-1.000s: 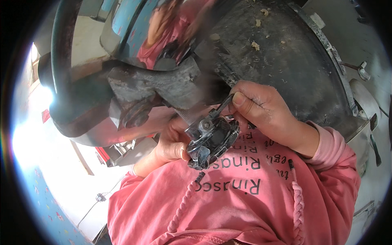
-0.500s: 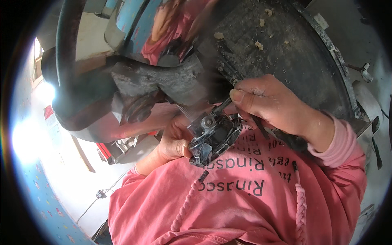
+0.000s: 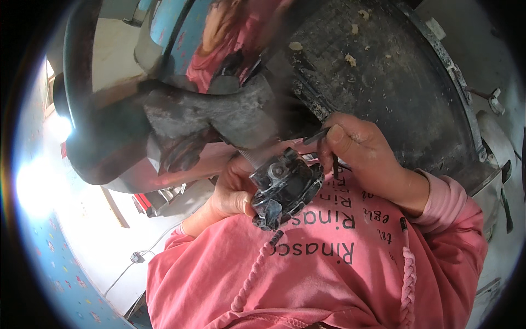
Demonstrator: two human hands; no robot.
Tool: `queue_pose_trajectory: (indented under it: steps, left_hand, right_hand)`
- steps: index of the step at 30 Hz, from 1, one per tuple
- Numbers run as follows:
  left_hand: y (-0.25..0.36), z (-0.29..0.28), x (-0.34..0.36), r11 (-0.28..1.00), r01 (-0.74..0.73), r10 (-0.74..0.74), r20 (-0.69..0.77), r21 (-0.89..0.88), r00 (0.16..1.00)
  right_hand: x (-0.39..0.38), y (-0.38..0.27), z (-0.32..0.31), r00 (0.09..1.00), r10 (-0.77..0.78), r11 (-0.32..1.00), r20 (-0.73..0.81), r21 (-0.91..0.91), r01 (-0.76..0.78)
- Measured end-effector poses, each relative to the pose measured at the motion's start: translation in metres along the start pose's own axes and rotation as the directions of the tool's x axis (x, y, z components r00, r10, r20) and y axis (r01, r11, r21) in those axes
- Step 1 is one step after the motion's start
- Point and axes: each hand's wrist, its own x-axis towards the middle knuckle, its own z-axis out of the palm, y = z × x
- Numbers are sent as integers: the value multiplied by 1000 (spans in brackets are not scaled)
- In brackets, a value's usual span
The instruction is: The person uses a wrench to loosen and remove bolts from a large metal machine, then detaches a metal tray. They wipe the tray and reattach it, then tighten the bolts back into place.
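Note:
My left hand [image 3: 233,189] grips a black, dusty mechanical clamp head [image 3: 287,186] in front of my chest. Its thumb presses the near left side, while most of the fingers are hidden behind. A round bolt sits in the block on top, and a threaded rod [image 3: 246,158] runs up from it toward the machine. In my right hand [image 3: 364,145], thumb and fingers pinch a thin dark bent tool, like a hex key [image 3: 315,137]. One end points toward the clamp head but stands apart from it; the other hangs below my fingers.
Above my left hand looms a large polished curved machine body [image 3: 181,44] with a worn grey metal bracket [image 3: 219,112]. Right of it is a dark round tabletop [image 3: 394,82] with pale crumbs and a metal rim. A red and silver object [image 3: 150,203] lies at left near a cable [image 3: 123,271].
The dark tool has come off the block, its tip now apart from the clamp head. My right hand has shifted slightly down and turned; my left hand keeps its grip.

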Motion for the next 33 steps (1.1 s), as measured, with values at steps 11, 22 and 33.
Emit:
queue_pose_trajectory:
  steps: [11, 22, 33]
  left_hand:
    - [3, 1, -7, 993, 96, -88, -117, 63, 989]
    - [7, 2, 1, 989, 119, -117, -22, 86, 993]
    - [3, -11, 0, 990, 130, -132, 36, 61, 991]
  right_hand:
    - [18, 13, -2, 930, -352, 912, 106, -183, 366]
    - [18, 10, -14, 884, -364, 891, 295, -166, 422]
    - [28, 4, -11, 899, -349, 868, 263, -270, 416]
